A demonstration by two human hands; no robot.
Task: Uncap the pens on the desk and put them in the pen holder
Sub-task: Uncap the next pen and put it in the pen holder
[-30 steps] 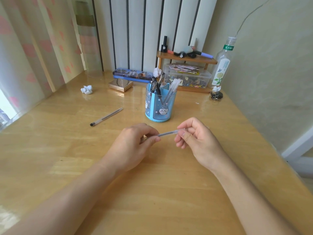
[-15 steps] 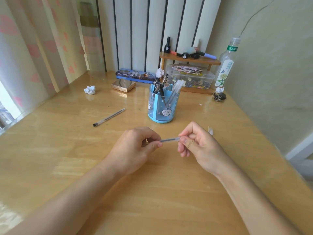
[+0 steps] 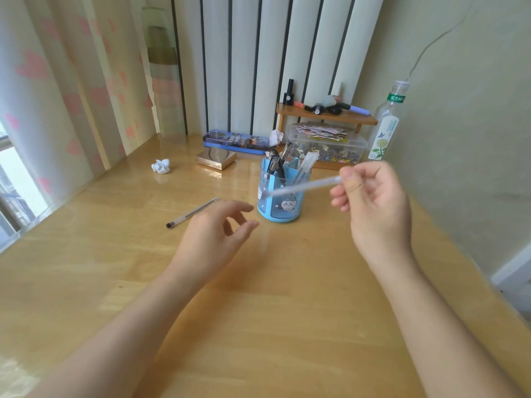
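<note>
A slim translucent pen is lying crosswise in the pinching fingers of the right hand, right of centre, its blurred length crossing in front of the round blue plastic pen holder (cartoon cats printed on its wall). The left hand is hovering loosely spread, holding nothing, over the glossy wooden desk. Another clear pen with a black cap is lying left of centre. A clear bottle, upper right, is bearing a green label with unreadable characters.
</note>
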